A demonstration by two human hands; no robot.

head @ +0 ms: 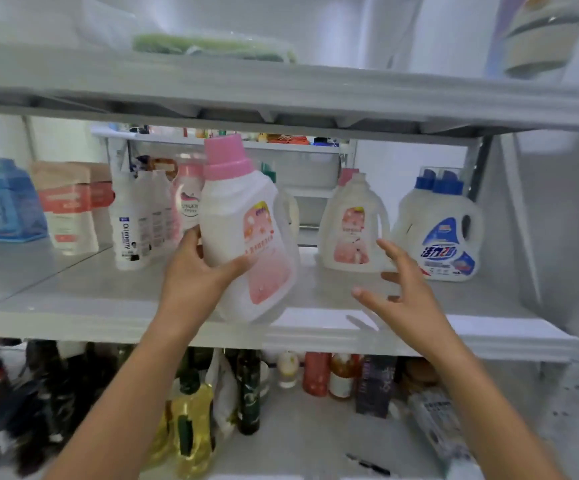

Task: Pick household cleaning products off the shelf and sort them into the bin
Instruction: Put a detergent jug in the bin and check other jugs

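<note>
Mid-pick, the left hand [194, 275] curls round a tilted white plastic pink-capped bottle [246, 237], the right hand [405, 292] spread empty; next probably a steady carry to the unseen bin.

Single head view, close, facing forward, slightly down at middle shelf [108, 306].

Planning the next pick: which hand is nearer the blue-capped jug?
Right. The right hand is open just left of the blue-capped jug; the left hand grips the pink-capped bottle farther left.
</note>
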